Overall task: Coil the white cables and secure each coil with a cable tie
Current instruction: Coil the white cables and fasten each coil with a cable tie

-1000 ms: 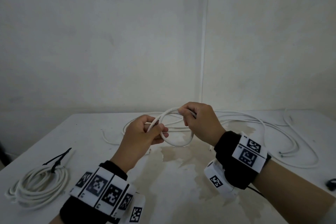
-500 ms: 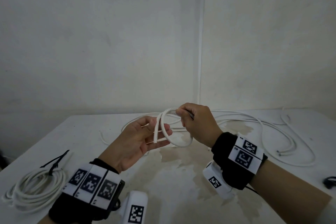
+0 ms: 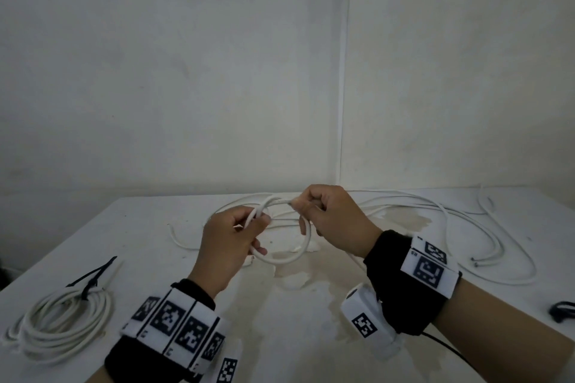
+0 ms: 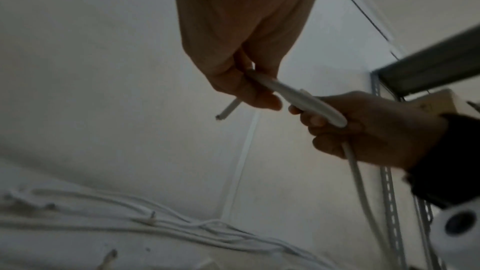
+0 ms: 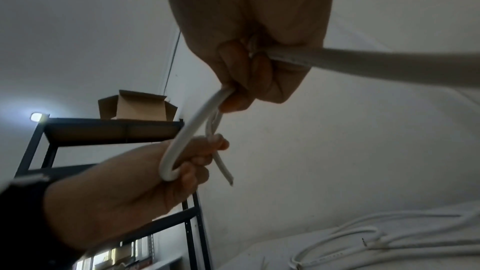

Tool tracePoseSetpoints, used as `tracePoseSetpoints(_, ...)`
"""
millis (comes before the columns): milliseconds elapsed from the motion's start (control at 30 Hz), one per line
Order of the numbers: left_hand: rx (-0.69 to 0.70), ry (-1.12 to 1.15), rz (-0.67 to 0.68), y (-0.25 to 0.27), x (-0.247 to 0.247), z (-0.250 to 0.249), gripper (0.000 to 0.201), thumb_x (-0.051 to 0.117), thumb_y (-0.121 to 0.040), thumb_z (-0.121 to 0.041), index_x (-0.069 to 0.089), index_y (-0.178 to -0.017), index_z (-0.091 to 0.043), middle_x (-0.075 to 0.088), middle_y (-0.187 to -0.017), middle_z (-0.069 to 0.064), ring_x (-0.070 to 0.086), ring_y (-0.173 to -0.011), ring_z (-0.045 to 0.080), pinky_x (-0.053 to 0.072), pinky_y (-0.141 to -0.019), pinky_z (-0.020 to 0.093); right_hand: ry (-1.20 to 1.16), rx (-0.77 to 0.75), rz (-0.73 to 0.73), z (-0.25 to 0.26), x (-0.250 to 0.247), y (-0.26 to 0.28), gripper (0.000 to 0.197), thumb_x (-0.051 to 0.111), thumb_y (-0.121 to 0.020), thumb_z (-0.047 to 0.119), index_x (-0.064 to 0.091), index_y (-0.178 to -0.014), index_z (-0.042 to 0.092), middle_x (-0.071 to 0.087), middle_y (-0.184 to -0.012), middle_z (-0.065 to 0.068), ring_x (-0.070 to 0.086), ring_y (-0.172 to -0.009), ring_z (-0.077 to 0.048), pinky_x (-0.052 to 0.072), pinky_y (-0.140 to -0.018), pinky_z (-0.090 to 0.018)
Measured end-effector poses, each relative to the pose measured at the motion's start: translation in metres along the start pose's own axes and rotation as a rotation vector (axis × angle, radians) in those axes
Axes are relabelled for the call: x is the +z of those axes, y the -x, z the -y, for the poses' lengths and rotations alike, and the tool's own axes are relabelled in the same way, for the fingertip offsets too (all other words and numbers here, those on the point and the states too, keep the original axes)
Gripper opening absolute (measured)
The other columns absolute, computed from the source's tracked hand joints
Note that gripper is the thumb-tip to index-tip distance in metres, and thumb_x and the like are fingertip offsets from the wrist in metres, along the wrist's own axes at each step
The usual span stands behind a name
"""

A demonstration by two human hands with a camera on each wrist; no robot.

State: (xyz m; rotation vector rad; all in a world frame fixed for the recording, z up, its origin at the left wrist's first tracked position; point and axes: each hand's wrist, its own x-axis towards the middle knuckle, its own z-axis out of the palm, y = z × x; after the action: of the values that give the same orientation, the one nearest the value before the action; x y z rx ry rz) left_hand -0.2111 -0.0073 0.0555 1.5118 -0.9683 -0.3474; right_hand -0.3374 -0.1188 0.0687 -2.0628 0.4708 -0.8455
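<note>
Left hand (image 3: 231,238) and right hand (image 3: 329,214) both grasp one white cable (image 3: 287,258) loop above the table (image 3: 130,227); tied coil (image 3: 59,317) near its 8 o'clock edge.

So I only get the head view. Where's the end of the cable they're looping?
Observer: The left wrist view shows it. The cable ends in a cut tip poking out just past the left hand.
Visitor: And what's behind the person?
Observer: In the right wrist view, a dark shelf stands there.
Visitor: Anything on it?
Observer: An open cardboard box sits on top.
</note>
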Motion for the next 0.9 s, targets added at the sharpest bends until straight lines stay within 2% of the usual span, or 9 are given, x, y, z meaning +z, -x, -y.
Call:
tracePoseSetpoints(67,0.152,-0.213,-0.055,-0.001,-0.003,0.005,0.015,0.062,-0.086,-0.013,0.065,-0.072,-0.014,0.057,-0.054,0.002,0.058,-0.047,0.013,0.043,-0.049,0.010,-0.095,0.086,0.046,0.001,-0.001,0.000,0.027,0.053,-0.092,0.020,0.053,-0.066,0.013,0.061,-0.053,-0.001,0.033,-0.037,-0.005,0.031,-0.043,-0.016)
tracePoseSetpoints(133,0.245,-0.381,-0.116,-0.003,-0.006,0.009,0.013,0.061,-0.087,-0.018,0.067,-0.081,-0.008,0.059,-0.073,0.009,0.056,-0.063,0.015,0.039,-0.057,0.009,-0.143,0.125,0.070,0.002,-0.003,0.000,0.023,0.051,-0.093,0.020,0.055,-0.073,0.011,0.063,-0.054,0.000,0.030,-0.038,-0.009,0.029,-0.040,-0.018)
tracePoseSetpoints(200,0.258,-0.364,-0.125,-0.006,-0.008,0.009,0.012,0.061,-0.087,-0.018,0.067,-0.091,-0.008,0.057,-0.088,0.004,0.053,-0.074,0.004,0.037,-0.064,0.004,-0.125,0.106,0.102,0.005,-0.004,0.001,0.022,0.048,-0.095,0.019,0.057,-0.077,0.012,0.065,-0.062,-0.004,0.035,-0.038,-0.005,0.029,-0.041,-0.014)
tracePoseSetpoints(300,0.272,-0.306,-0.019,-0.006,-0.007,0.003,0.010,0.056,-0.090,-0.018,0.062,-0.082,-0.019,0.064,-0.072,-0.009,0.057,-0.072,-0.002,0.038,-0.062,0.005,-0.070,0.065,0.121,0.008,-0.007,0.000,0.024,0.044,-0.097,0.017,0.056,-0.077,0.014,0.064,-0.069,-0.009,0.048,-0.042,0.004,0.034,-0.044,-0.006)
tracePoseSetpoints(467,0.201,-0.193,0.136,-0.001,-0.001,0.000,0.021,0.040,-0.097,-0.024,0.053,-0.079,-0.023,0.049,-0.066,-0.004,0.048,-0.056,0.002,0.036,-0.053,0.013,-0.034,0.017,0.073,0.001,-0.010,-0.004,0.023,0.046,-0.096,0.017,0.058,-0.076,0.019,0.060,-0.058,0.003,0.053,-0.056,0.006,0.037,-0.059,-0.005)
tracePoseSetpoints(567,0.131,-0.197,0.170,-0.001,-0.002,0.003,0.035,0.029,-0.099,-0.029,0.054,-0.076,-0.021,0.045,-0.067,-0.004,0.044,-0.053,0.001,0.035,-0.051,0.010,-0.006,0.027,0.059,-0.005,-0.012,-0.006,0.025,0.050,-0.094,0.019,0.059,-0.070,0.022,0.062,-0.055,0.008,0.062,-0.082,-0.016,0.044,-0.078,-0.021)
tracePoseSetpoints(633,0.137,-0.289,0.205,-0.002,-0.006,0.006,0.039,0.028,-0.099,-0.036,0.054,-0.074,-0.022,0.044,-0.067,-0.003,0.044,-0.055,0.002,0.035,-0.054,0.010,-0.009,0.046,0.067,-0.007,-0.014,-0.005,0.022,0.052,-0.092,0.021,0.063,-0.074,0.015,0.063,-0.054,0.009,0.057,-0.073,-0.021,0.044,-0.075,-0.025)
tracePoseSetpoints(733,0.135,-0.404,0.268,-0.003,-0.010,0.007,0.038,0.027,-0.098,-0.037,0.053,-0.073,-0.024,0.041,-0.065,-0.002,0.044,-0.055,0.001,0.034,-0.055,0.011,0.018,0.021,0.077,-0.009,-0.013,-0.003,0.019,0.053,-0.092,0.022,0.061,-0.075,0.019,0.062,-0.054,0.010,0.053,-0.063,-0.006,0.040,-0.065,-0.014)
tracePoseSetpoints(900,0.105,-0.367,0.276,0.001,-0.005,0.004,0.040,0.022,-0.094,-0.041,0.053,-0.076,-0.022,0.046,-0.077,0.004,0.044,-0.076,0.015,0.033,-0.066,0.021,0.021,-0.040,-0.011,-0.006,-0.010,-0.005,0.021,0.054,-0.091,0.023,0.058,-0.071,0.027,0.054,-0.045,0.011,0.047,-0.052,-0.010,0.039,-0.060,-0.024)
